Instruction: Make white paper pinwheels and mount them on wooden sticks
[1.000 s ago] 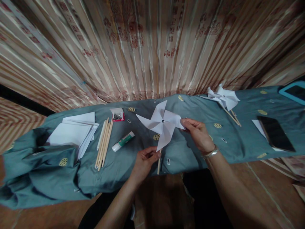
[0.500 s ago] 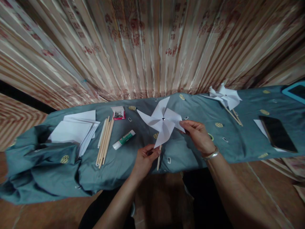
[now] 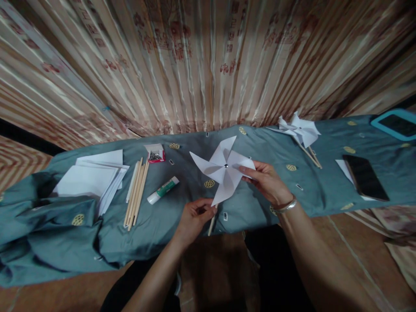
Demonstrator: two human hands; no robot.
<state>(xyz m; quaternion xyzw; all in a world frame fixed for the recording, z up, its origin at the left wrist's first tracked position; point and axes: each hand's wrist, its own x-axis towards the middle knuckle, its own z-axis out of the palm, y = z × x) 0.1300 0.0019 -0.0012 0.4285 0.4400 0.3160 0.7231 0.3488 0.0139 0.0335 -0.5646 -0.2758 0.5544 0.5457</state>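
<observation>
A white paper pinwheel (image 3: pixel 224 169) with a metal pin at its centre stands over the blue-grey cloth, fixed to a wooden stick (image 3: pixel 211 225). My left hand (image 3: pixel 194 219) is closed round the stick just below the lowest blade. My right hand (image 3: pixel 268 182), with a silver bangle at the wrist, pinches the tip of the right-hand blade between thumb and fingers.
On the cloth-covered table (image 3: pixel 169 216) lie a stack of white paper squares (image 3: pixel 92 182), a bundle of wooden sticks (image 3: pixel 134 195), a glue stick (image 3: pixel 162 190) and a small red box of pins (image 3: pixel 156 154). Another pinwheel (image 3: pixel 300 130), a black phone (image 3: pixel 365 177) and a teal-cased tablet (image 3: pixel 396 125) lie at the right. A striped curtain (image 3: pixel 208 60) hangs behind.
The pinwheel has tilted slightly, its blades turned a little under my right fingers. Both hands keep their grip; the view has shifted a little.
</observation>
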